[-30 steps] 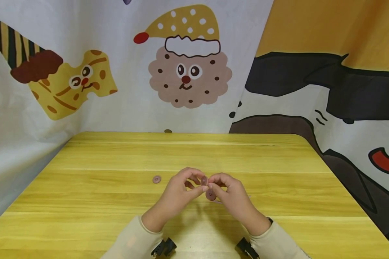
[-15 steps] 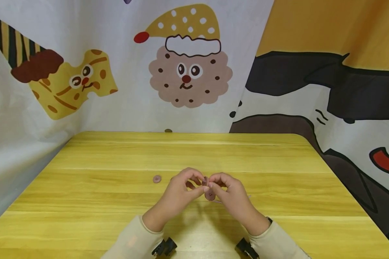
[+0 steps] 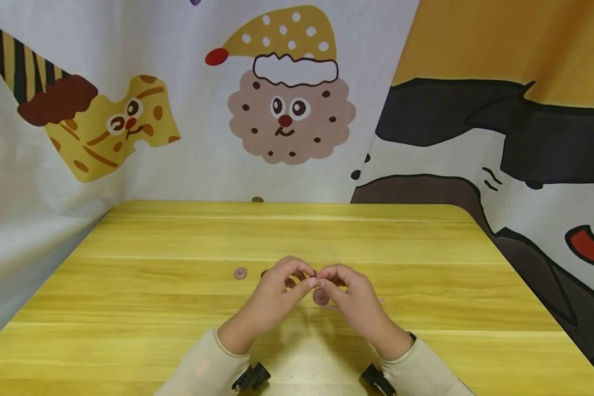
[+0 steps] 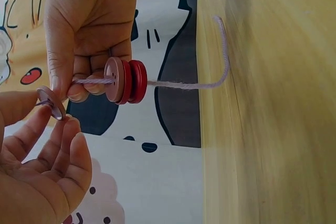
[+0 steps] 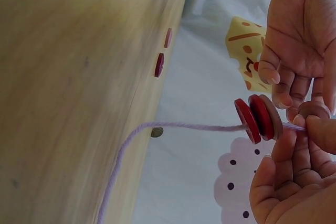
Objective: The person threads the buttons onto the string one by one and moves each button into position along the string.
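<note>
My left hand (image 3: pixel 272 291) pinches a dusty-pink button (image 4: pixel 51 103) between thumb and fingers. Facing it, my right hand (image 3: pixel 353 300) grips a lilac cord (image 4: pixel 184 85) right beside that button, and a short bit of cord shows at the button's far face. Threaded on the cord below my right fingers are a pink button (image 4: pixel 113 80) and two red ones (image 4: pixel 137 81), close together. From these the cord's tail runs down to the table, as the right wrist view also shows. In the head view the held button appears nearly edge-on.
On the wooden table (image 3: pixel 178 236), a loose pink button (image 3: pixel 240 273) lies left of my hands. A dark red button (image 5: pixel 159 65) lies near it, mostly covered by my left hand in the head view. A cartoon-printed cloth (image 3: pixel 178 33) hangs behind the table.
The button in my left fingers has turned from showing its face to nearly edge-on, and my left fingertips have closed in over it. Both hands stay in about the same place.
</note>
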The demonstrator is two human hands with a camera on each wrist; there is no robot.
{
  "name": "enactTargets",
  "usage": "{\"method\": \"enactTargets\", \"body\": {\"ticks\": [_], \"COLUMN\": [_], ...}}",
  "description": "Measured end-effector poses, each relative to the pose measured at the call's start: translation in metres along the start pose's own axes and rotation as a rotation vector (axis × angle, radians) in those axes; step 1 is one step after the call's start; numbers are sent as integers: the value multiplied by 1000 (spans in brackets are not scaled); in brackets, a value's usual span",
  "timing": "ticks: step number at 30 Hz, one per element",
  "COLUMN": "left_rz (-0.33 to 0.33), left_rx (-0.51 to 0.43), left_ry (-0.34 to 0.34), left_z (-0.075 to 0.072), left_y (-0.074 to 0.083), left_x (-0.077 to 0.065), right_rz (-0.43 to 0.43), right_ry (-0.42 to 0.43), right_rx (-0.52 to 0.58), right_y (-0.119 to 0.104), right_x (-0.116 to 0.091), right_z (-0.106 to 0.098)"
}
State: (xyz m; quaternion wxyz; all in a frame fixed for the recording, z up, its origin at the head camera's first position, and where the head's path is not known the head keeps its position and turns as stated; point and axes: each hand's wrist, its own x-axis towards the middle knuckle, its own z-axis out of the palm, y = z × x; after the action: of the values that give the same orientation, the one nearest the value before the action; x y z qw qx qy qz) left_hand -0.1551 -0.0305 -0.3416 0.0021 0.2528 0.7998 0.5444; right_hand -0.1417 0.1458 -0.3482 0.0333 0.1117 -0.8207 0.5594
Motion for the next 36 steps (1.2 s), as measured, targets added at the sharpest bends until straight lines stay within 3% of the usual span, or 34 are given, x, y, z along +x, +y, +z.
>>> {"method": "enactTargets", "body": {"ticks": [16, 23, 36], "left_rz": [18, 26, 8], "left_rx": [38, 43, 10], "left_ry": [58, 69, 54], "left_z": [1, 0, 0], "left_y": [0, 1, 1], "left_x": [-1, -1, 0], "right_rz": [-18, -33, -81], "right_ry": [-69, -65, -94], "right_rx": [61, -8, -7], "right_y": [0, 1, 4], "right_x": [-2, -1, -1], "right_z": [-2, -1, 0]}}
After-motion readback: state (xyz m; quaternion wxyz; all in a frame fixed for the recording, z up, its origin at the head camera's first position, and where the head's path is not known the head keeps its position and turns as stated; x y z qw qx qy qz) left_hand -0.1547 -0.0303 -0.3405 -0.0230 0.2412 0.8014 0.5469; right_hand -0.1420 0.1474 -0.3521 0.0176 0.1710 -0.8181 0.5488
